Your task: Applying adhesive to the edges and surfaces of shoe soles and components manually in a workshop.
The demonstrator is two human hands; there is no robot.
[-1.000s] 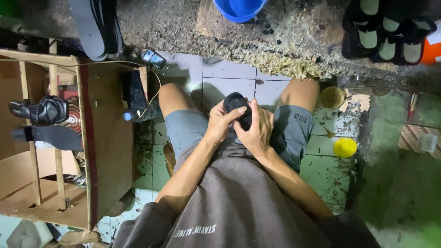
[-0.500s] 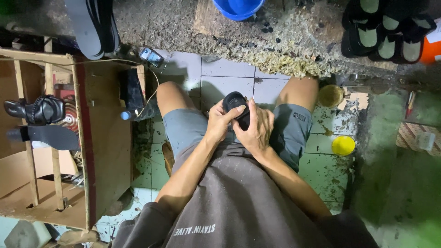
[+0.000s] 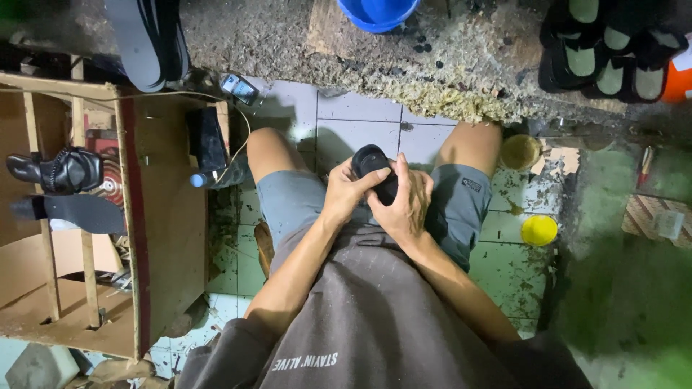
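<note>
Sitting low over a tiled floor (image 3: pixel 360 119), the person works a black shoe part (image 3: pixel 373 166) held between the knees; most of it is covered by the hands, so its exact form cannot be told (only a rounded dark end shows at the far side). The left hand (image 3: pixel 348 191) curls around its left side, thumb laid across the top, fingers closed on it. The right hand (image 3: pixel 407 205) wraps the right side, fingers together and bent over the piece, pressing it toward the lap. Both forearms run from the near edge and converge at the middle, elbows out, wrists bent inward. On the left stands a wooden rack (image 3: pixel 155 238) with a black heeled shoe (image 3: pixel 61 171), cut off by the edge. On the right a yellow lid (image 3: pixel 538 230) lies on the floor. At the far edge a blue tub (image 3: pixel 378 13) is only partly in view.
</note>
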